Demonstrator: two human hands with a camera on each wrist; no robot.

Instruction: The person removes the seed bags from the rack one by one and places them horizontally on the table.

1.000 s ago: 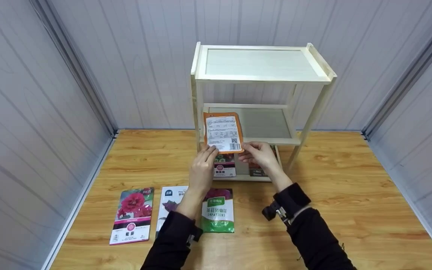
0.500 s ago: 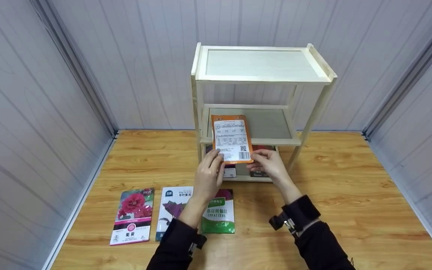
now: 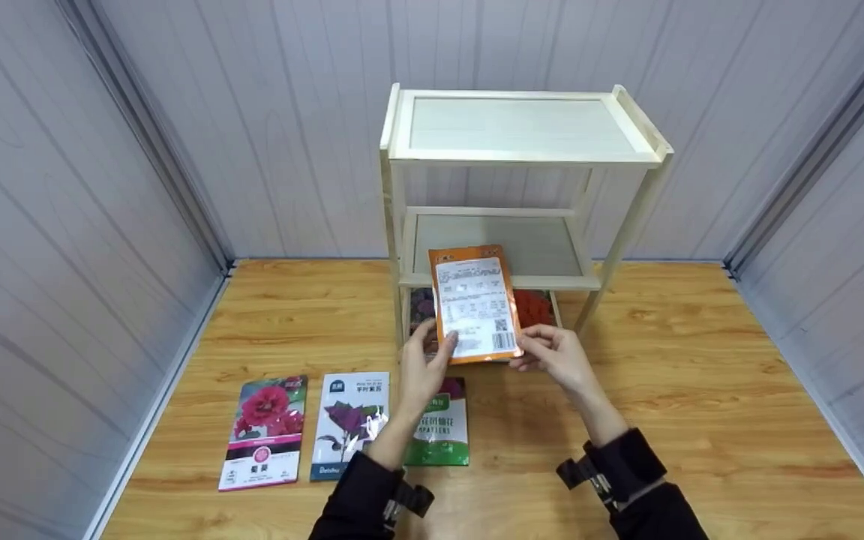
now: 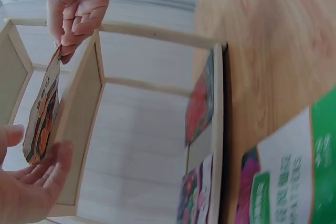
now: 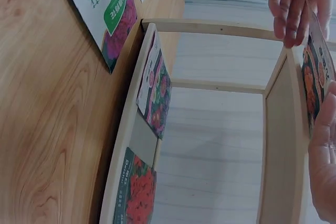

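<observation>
An orange-edged seed packet (image 3: 477, 307), its white printed label and barcode facing up, is held tilted in front of the shelf unit's middle shelf. My left hand (image 3: 423, 371) holds its lower left side, thumb over the label and fingers behind. At the lower right corner, my right hand (image 3: 558, 358) pinches the packet between thumb and fingers. Orange flowers on the packet's other face (image 4: 44, 119) show in the left wrist view. Beneath my left forearm lies a green and white impatiens packet (image 3: 439, 431), partly covered.
A pale wooden shelf unit (image 3: 522, 156) stands at the back. Its bottom shelf bears a purple-flower packet (image 5: 155, 87) and a red-flower packet (image 5: 139, 192). On the wooden floor at left lie a pink-flower packet (image 3: 263, 435) and a white packet with purple leaves (image 3: 349, 427).
Both hands have drawn the orange packet back toward me and slightly right, away from the middle shelf. My left thumb now lies over the label. The packets on the floor have stayed put.
</observation>
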